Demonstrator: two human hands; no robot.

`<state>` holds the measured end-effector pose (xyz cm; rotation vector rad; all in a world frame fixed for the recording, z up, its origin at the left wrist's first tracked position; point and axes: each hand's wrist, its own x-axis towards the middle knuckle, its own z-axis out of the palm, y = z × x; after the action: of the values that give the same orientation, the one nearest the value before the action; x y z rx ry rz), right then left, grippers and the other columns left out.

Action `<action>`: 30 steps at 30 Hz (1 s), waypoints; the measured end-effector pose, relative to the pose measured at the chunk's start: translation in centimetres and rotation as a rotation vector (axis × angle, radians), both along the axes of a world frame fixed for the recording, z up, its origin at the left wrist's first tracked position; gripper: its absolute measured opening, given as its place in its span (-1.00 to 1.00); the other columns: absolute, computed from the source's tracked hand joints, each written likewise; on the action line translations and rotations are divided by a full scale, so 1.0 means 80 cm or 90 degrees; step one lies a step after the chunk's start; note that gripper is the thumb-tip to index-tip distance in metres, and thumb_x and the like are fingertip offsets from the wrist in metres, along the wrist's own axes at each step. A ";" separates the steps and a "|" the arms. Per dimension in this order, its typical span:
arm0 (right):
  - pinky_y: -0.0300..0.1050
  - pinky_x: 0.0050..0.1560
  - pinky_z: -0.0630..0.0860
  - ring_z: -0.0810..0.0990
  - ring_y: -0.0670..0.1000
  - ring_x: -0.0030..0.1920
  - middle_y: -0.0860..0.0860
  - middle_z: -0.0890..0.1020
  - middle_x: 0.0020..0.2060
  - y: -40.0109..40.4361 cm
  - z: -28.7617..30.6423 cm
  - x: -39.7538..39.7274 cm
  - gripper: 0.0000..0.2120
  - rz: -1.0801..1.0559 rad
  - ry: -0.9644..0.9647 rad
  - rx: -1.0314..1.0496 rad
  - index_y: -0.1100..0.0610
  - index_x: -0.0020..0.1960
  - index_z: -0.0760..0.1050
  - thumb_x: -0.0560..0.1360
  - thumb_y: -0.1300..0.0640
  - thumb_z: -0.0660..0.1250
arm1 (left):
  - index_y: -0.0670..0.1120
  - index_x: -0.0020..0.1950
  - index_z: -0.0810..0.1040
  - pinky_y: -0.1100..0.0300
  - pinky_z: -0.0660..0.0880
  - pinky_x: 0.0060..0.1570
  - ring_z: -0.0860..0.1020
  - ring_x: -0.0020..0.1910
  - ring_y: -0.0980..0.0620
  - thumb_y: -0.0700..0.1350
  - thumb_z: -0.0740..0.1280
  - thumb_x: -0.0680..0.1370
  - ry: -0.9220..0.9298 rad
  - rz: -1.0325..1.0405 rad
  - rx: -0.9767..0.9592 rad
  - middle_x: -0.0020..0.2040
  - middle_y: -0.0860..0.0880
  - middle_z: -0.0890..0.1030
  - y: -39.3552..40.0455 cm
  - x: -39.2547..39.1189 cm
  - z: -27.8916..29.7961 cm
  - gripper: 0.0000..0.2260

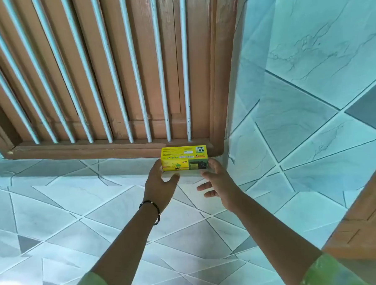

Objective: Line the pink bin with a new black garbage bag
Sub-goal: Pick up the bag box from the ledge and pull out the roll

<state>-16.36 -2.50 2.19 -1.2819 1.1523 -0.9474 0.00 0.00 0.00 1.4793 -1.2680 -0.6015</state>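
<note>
Yellow box (184, 158) against brown wood and pale tile.

The box by my hands is bright yellow with green lettering, a dark green panel and small black print. Behind it, the window frame (217, 79) is reddish brown, crossed by pale blue-grey bars (161, 78). The wall tiles (309, 55) are pale aqua with grey marbling and darker grey triangles between white grout lines. My bracelet (153, 206) is black; my sleeves (327, 274) are mottled green.

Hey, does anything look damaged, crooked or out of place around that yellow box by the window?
Nothing stands out. The yellow box sits square and intact on the tiled ledge below the wooden window frame, between the open left hand and right hand.
</note>
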 end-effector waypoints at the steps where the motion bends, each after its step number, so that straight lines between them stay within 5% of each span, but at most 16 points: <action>1: -0.13 -0.27 0.50 0.62 0.03 -0.26 -0.11 0.52 0.06 0.006 0.001 -0.002 -0.56 -0.006 -0.006 -0.017 -0.03 0.40 0.22 0.55 0.18 0.17 | 0.09 0.25 0.40 0.15 0.34 0.21 0.43 0.21 0.11 0.04 0.35 0.35 0.025 0.018 -0.006 0.23 0.09 0.52 0.005 -0.003 -0.002 -0.54; 5: -0.10 -0.26 0.52 0.56 0.01 -0.13 -0.02 0.51 0.15 0.038 -0.008 -0.008 -0.76 -0.052 -0.057 -0.046 -0.01 0.19 0.38 0.54 0.15 0.22 | 0.03 0.32 0.36 0.20 0.32 0.15 0.42 0.22 0.15 -0.15 0.40 0.44 0.112 0.046 -0.067 0.32 0.03 0.45 0.038 -0.019 -0.007 -0.53; 8: -0.10 -0.14 0.53 0.52 0.05 0.09 0.00 0.49 0.18 0.075 -0.023 -0.014 -0.84 -0.107 -0.132 -0.038 0.03 0.10 0.43 0.52 0.12 0.26 | 0.16 0.23 0.37 0.30 0.32 0.11 0.41 0.18 0.33 -0.22 0.37 0.46 0.134 0.040 -0.125 0.24 0.16 0.44 0.084 -0.039 -0.002 -0.56; 13: 0.00 0.05 0.54 0.56 0.14 0.13 0.14 0.55 0.05 0.148 -0.052 -0.033 -0.97 -0.203 -0.263 0.003 0.10 -0.10 0.46 0.51 0.20 0.28 | 0.01 0.27 0.37 0.20 0.33 0.25 0.41 0.31 0.15 -0.20 0.38 0.45 0.209 0.047 -0.115 0.32 0.03 0.43 0.176 -0.070 -0.022 -0.57; 20: 0.17 0.11 0.54 0.58 0.13 -0.09 0.19 0.56 -0.10 0.229 -0.080 -0.058 -0.88 -0.207 -0.265 0.013 0.16 -0.19 0.43 0.48 0.32 0.28 | 0.11 0.16 0.39 0.17 0.47 0.13 0.54 0.17 0.11 -0.20 0.36 0.46 0.267 0.090 -0.093 0.18 0.16 0.49 0.269 -0.107 -0.065 -0.65; 23: 0.13 0.12 0.52 0.62 0.07 -0.17 0.02 0.67 -0.26 0.260 -0.087 -0.072 -0.85 -0.179 -0.215 0.001 0.21 -0.09 0.44 0.37 0.32 0.37 | 0.16 0.06 0.42 0.14 0.50 0.06 0.60 0.04 0.05 0.01 0.36 0.40 0.362 0.124 -0.077 0.17 -0.04 0.55 0.288 -0.110 -0.077 -0.73; 26: 0.13 0.07 0.52 0.59 0.14 -0.14 0.00 0.67 -0.19 0.298 -0.091 -0.085 -0.54 -0.123 -0.189 -0.003 0.19 0.04 0.43 0.17 0.16 0.40 | 0.04 0.14 0.40 0.13 0.60 0.02 0.62 -0.12 0.13 -0.05 0.36 0.46 0.431 0.115 -0.064 0.01 -0.07 0.61 0.304 -0.110 -0.088 -0.71; 30: 0.10 0.00 0.57 0.61 0.22 -0.07 0.07 0.66 -0.02 0.321 -0.093 -0.094 -0.54 -0.071 -0.123 0.003 0.09 0.08 0.48 0.18 0.10 0.39 | 0.06 0.25 0.40 0.15 0.61 -0.07 0.63 -0.13 0.10 -0.05 0.26 0.48 0.435 0.067 -0.005 -0.09 0.08 0.60 0.314 -0.112 -0.095 -0.67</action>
<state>-23.88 23.15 -5.26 -1.1050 1.0821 -1.1255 -8.94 25.15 -7.60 1.1708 -0.6550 -0.9279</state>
